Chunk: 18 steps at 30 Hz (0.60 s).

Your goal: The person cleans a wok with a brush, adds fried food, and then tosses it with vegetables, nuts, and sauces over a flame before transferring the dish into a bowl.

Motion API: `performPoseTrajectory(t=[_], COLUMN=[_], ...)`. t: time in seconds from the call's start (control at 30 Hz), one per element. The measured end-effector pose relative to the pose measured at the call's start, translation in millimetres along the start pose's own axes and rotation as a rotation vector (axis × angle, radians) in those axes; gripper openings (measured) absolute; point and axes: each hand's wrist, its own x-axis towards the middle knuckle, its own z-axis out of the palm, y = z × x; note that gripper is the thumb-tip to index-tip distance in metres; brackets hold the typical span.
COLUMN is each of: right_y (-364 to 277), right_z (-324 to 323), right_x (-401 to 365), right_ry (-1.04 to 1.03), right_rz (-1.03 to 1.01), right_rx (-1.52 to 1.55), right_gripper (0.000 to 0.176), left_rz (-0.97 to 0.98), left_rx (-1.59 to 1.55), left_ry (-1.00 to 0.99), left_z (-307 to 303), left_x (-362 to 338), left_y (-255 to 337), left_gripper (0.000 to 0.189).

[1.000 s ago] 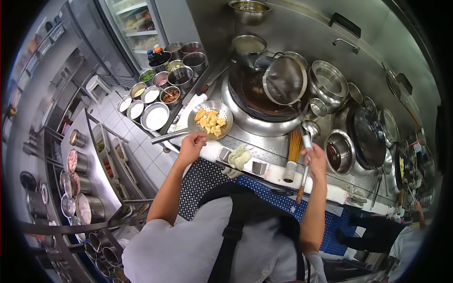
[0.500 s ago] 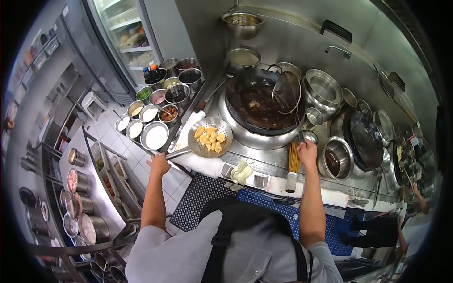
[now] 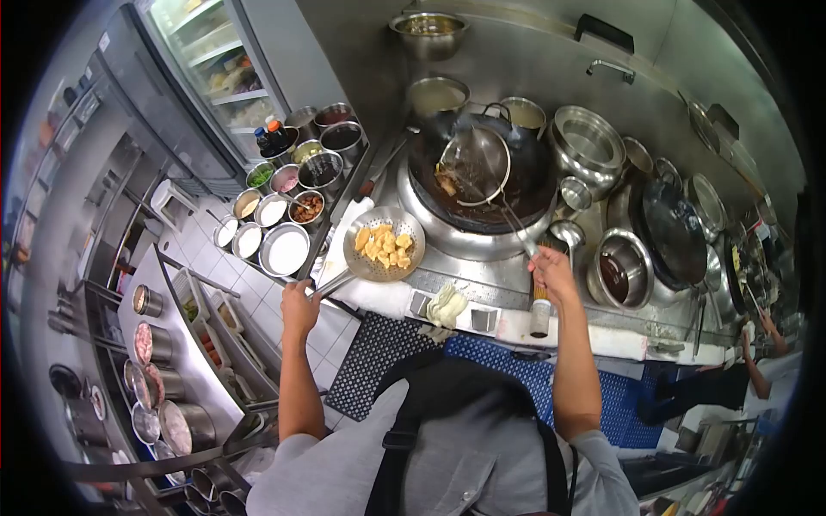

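Observation:
My left hand (image 3: 299, 306) is closed round the handle end of a perforated strainer (image 3: 416, 260), whose bowl rests near the stove's front edge. Golden fried pieces (image 3: 383, 247) lie in that bowl. My right hand (image 3: 551, 273) grips the long handle of a wire-mesh skimmer (image 3: 487, 159). The round mesh is tilted inside the large dark wok (image 3: 420, 193), near some brownish bits (image 3: 446, 183). Below my right hand a bamboo wok brush (image 3: 540, 311) stands at the counter edge, partly hidden by the hand.
Left of the stove stand several tubs of seasonings, among them a white powder (image 3: 284, 250). A crumpled cloth (image 3: 446, 306) lies on the front ledge. To the right are a pot of dark sauce (image 3: 620, 268) and a second wok (image 3: 674, 232). Another person (image 3: 766, 365) works at far right.
The skimmer has swung left and down into the wok from its right rim, my right hand moving slightly with it. My left hand has closed round the strainer's handle.

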Motion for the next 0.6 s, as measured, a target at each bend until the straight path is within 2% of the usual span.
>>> performPoseTrajectory(t=[0.07, 0.13, 0.2, 0.23, 0.3, 0.43, 0.57, 0.6], right_y=[-8, -3, -6, -4, -1, -8, -3, -3], right_z=[-1, -6, -7, -7, -9, -5, -16, -21], right_x=[-16, -14, -16, -16, -15, -27, -26, -25], right_ry=[0.039, 0.101, 0.199, 0.21, 0.23, 0.297, 0.363, 0.365], right_rz=[-0.032, -0.173, -0.325, -0.338, -0.362, -0.342, -0.347, -0.351], right_rx=[-0.112, -0.321, -0.518, -0.552, -0.624, -0.614, -0.608, -0.592], right_gripper=[0.02, 0.024, 0.032, 0.032, 0.034, 0.035, 0.034, 0.034], left_rz=[0.07, 0.184, 0.2, 0.208, 0.348, 0.565, 0.76, 0.759], left_rx=[-0.113, -0.212, -0.428, -0.537, -0.654, -0.837, -0.936, -0.95], left_ry=[0.061, 0.171, 0.166, 0.163, 0.176, 0.185, 0.306, 0.315], left_z=[-11, -20, -33, -43, -60, -91, -102, -104], left_x=[-9, -12, -21, -27, -39, -61, -68, -71], left_y=[23, 52, 95, 119, 158, 214, 230, 229], left_gripper=[0.029, 0.021, 0.013, 0.009, 0.004, 0.006, 0.009, 0.012])
